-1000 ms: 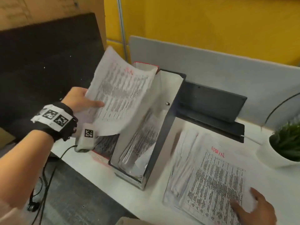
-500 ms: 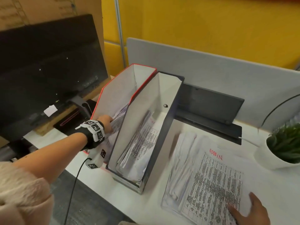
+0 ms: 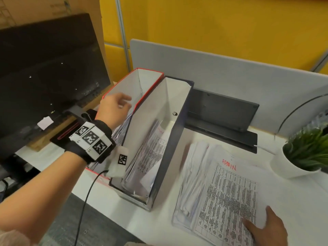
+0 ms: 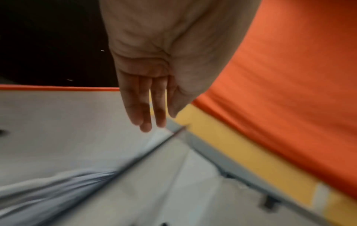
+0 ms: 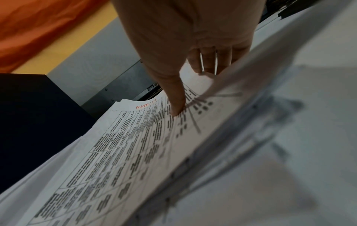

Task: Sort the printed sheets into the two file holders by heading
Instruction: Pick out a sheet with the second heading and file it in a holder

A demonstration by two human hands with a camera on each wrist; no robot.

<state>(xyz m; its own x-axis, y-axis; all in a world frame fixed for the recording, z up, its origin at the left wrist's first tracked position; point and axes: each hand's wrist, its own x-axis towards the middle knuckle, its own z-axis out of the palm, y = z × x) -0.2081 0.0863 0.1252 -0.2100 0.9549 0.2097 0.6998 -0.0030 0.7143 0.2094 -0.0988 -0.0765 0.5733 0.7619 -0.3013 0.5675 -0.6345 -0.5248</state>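
Red-edged file holder (image 3: pixel 142 82) stands touching the dark one (image 3: pixel 170 132) on the bench (image 3: pixel 115 205); your left hand (image 3: pixel 113 109) hovers over it, grip released. Your right hand (image 3: pixel 266 228) pinches the top "ADMIN" sheet (image 3: pixel 229 192) of the stack.

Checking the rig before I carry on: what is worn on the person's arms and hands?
The left hand is bare. Its wrist carries a black strap with a white block of square black-and-white markers, a white tagged module and a black cable. The right hand is bare; its wrist is out of view.
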